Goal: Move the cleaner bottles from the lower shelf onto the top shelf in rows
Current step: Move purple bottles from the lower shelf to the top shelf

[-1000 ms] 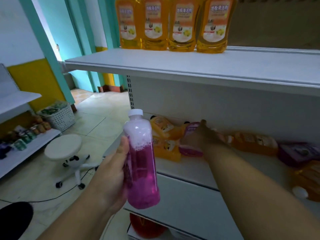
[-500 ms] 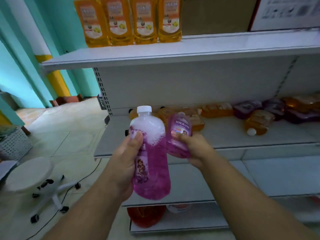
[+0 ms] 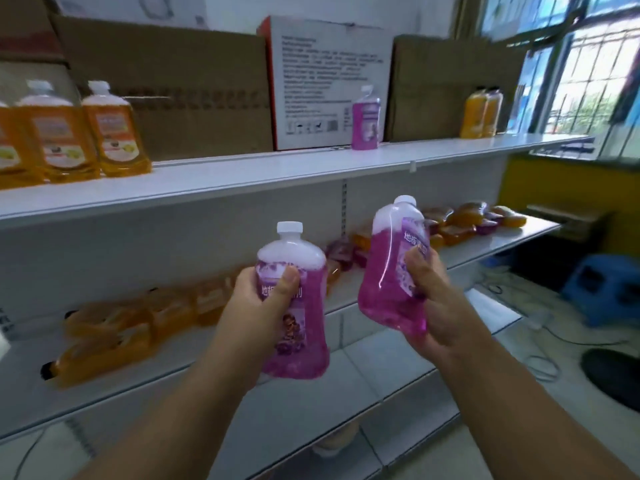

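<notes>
1. I saw the top shelf (image 3: 242, 174) run as a long white board across the upper half of the frame, from the left edge to the right side.
2. The lower shelf (image 3: 502, 240) ran under it, from the lower left up toward the right.
3. Brown cardboard boxes (image 3: 194, 84) stood at the back of the top shelf, with a white box with a red edge (image 3: 329, 81) between them at the top middle.
4. A row of orange bottles (image 3: 69, 133) stood upright on the top shelf at the left of the frame. Two more orange bottles (image 3: 481, 114) stood far off at the upper right.
5. More orange bottles lying down (image 3: 114, 327) were on the lower shelf at the left, and a mix of orange and purple bottles (image 3: 471, 220) lay on it at the right.
6. My left hand (image 3: 256, 313), at the middle of the frame, had its fingers and thumb wrapped around a purple bottle (image 3: 294, 306). That bottle was upright with its white cap on top, held in front of the lower shelf.
7. My right hand (image 3: 436, 306), just right of the middle, was grasping a second purple bottle (image 3: 388, 271). This one tilted a little to the right and was a bit higher than the first. The two bottles were near each other but not touching.
8. One small purple bottle (image 3: 365, 119) stood upright on the top shelf, in front of the white box.
9. A blue stool (image 3: 602, 289) sat on the floor at the right of the frame.
</notes>
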Motion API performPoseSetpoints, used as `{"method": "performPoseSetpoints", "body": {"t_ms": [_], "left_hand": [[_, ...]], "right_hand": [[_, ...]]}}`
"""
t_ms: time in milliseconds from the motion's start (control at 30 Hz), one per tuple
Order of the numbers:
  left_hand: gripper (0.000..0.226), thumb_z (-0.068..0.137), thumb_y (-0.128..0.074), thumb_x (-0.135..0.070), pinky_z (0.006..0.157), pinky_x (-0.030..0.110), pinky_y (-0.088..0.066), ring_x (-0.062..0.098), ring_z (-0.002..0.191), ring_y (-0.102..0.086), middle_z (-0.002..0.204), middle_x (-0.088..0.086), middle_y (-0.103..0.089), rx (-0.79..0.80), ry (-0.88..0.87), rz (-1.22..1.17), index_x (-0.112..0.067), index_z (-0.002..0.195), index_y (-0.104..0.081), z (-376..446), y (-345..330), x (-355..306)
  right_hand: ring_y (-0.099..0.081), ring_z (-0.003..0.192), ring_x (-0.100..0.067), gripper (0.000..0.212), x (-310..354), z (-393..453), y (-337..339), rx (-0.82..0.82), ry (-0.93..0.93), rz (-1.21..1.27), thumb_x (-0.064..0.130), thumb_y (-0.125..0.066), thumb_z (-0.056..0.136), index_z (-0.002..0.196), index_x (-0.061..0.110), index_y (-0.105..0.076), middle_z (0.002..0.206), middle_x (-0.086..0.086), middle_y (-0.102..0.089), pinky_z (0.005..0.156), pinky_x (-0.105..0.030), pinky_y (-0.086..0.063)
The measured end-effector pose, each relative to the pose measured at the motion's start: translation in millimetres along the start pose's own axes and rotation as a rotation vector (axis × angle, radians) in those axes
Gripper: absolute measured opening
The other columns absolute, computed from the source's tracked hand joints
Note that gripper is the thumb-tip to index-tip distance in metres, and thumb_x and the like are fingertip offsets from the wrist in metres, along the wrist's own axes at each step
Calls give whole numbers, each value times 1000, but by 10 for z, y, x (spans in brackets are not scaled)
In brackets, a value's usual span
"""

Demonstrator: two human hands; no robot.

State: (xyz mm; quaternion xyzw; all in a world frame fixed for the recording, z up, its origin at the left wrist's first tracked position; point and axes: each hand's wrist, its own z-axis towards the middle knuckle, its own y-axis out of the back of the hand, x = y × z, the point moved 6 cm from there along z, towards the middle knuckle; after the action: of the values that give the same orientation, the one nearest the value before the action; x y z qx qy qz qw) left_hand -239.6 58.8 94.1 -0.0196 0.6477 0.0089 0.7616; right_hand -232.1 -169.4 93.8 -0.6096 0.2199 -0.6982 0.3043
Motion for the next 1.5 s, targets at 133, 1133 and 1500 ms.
{"method": "performPoseSetpoints", "body": {"t_ms": [133, 1133, 1500], "left_hand": [[84, 61, -76, -71, 75, 60, -58, 36, 88, -74, 108, 17, -72, 46, 35, -137, -22, 126, -52, 407, -1056, -247], [40, 72, -82, -43, 60, 32, -61, 13, 79, -69, 90, -3, -70, -10, -357, 402, -27, 96, -55, 4399, -3933, -1516], [45, 68, -90, -32, 63, 28, -59, 12, 83, -71, 90, -4, -73, -282, -241, 607, -23, 99, -58, 5071, -3713, -1301]], "right_hand": [[-65, 110, -39, 92, 1147, -102, 400, 20, 162, -201, 31, -93, 56, 136, 27, -48, 128, -19, -63, 78, -52, -57], [-66, 101, 0, 91, 3826, 3512, 1673, 62, 637, -760, 41, -81, 66, 140, 56, -31, 114, 24, -61, 70, -27, -59], [-66, 97, -10, 69, 3684, 5096, 1945, 340, 526, -868, 46, -77, 67, 106, 77, -30, 113, 22, -56, 77, -33, -60]]}}
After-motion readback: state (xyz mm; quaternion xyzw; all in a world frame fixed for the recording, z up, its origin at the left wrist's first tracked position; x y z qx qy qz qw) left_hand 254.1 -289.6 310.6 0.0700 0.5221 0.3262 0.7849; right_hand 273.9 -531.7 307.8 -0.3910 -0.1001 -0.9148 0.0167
